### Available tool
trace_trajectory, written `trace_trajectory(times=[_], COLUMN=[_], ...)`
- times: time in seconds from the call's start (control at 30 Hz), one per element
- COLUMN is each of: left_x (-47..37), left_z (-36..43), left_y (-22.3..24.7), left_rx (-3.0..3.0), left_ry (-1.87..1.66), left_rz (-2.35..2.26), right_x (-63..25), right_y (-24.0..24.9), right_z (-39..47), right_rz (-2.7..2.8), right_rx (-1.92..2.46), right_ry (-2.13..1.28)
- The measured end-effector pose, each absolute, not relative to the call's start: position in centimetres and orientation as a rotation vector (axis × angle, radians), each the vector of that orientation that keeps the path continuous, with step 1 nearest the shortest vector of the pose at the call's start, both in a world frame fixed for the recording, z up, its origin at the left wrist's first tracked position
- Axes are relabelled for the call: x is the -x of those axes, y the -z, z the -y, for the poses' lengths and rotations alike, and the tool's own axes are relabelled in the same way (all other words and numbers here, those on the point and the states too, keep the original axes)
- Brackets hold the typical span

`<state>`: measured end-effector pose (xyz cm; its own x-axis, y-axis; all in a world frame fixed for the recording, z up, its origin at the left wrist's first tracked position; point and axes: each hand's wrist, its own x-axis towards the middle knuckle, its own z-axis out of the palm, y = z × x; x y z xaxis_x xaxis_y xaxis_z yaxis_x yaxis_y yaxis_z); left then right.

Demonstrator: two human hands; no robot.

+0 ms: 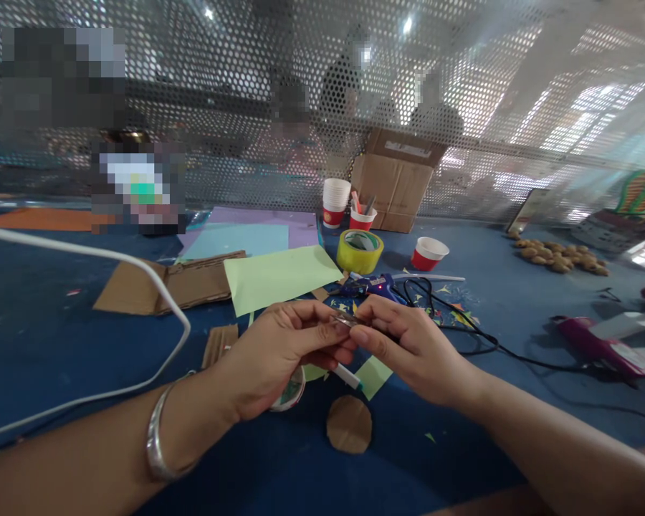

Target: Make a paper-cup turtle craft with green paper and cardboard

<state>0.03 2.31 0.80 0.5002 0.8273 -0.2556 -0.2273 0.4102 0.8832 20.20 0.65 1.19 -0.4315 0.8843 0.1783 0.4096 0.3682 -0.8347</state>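
My left hand point(301, 340) and my right hand point(408, 344) meet above the blue table. Both are closed, and their fingertips pinch a small shiny dark piece point(347, 320) too covered to name. Under them lie a white marker point(347, 376) with a green tip, a light green paper strip point(375, 376) and a round cardboard disc point(349, 424). A round container point(293, 393) is partly hidden behind my left hand. Just beyond my fingers rests a blue hot glue gun point(373, 287), next to a roll of yellow tape point(359, 251).
Stacked paper cups point(335, 203), a cup of pens point(362, 216), a single paper cup point(430, 253) and a cardboard box point(395, 183) stand toward the mesh screen. Left are coloured papers point(279, 272), folded cardboard point(193, 283) and a white cable point(166, 304). A purple tool point(605, 344) lies right.
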Motion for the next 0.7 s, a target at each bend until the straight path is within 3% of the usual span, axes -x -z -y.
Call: trace_trajectory(times=[0.7], left_x=[0.06], left_z=[-2.57], left_y=[-0.62], left_rx=[-1.088], left_ry=[-0.82], left_rz=[-0.865], right_x=[-21.16], right_y=[-1.19], right_z=[-1.26], right_rz=[2.061], right_rx=[1.185], right_ry=[-0.929])
